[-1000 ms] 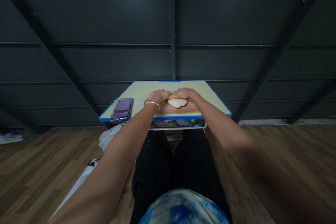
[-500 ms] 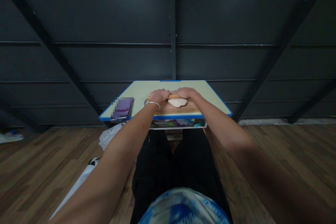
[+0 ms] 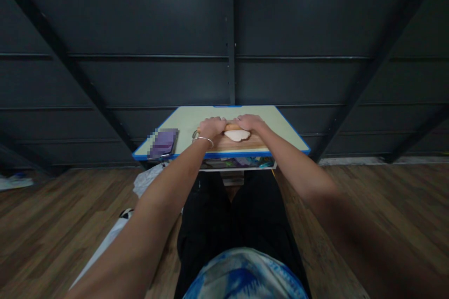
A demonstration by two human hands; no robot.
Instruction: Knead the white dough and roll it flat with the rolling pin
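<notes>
A wooden rolling pin (image 3: 232, 127) lies crosswise over a flat white piece of dough (image 3: 237, 136). My left hand (image 3: 212, 126) is closed around the pin's left part, and my right hand (image 3: 249, 122) grips its right part. The near side of the dough bulges out from under the pin with an uneven edge; what lies beyond the pin is hidden. Beneath the dough is a wooden board (image 3: 228, 145), resting near the front edge of the small table. A bracelet circles my left wrist.
The pale tabletop (image 3: 284, 133) has a blue rim. A purple phone-like item (image 3: 163, 143), partly pixelated, lies at its left. Under the top is an open shelf (image 3: 238, 163) with mixed things. A whitish crumpled bag (image 3: 148, 180) hangs at the left. A dark panelled wall (image 3: 157, 18) stands behind.
Both hands stay on the rolling pin, with barely any shift. The dough looks much the same, and the whole view has moved very slightly.
</notes>
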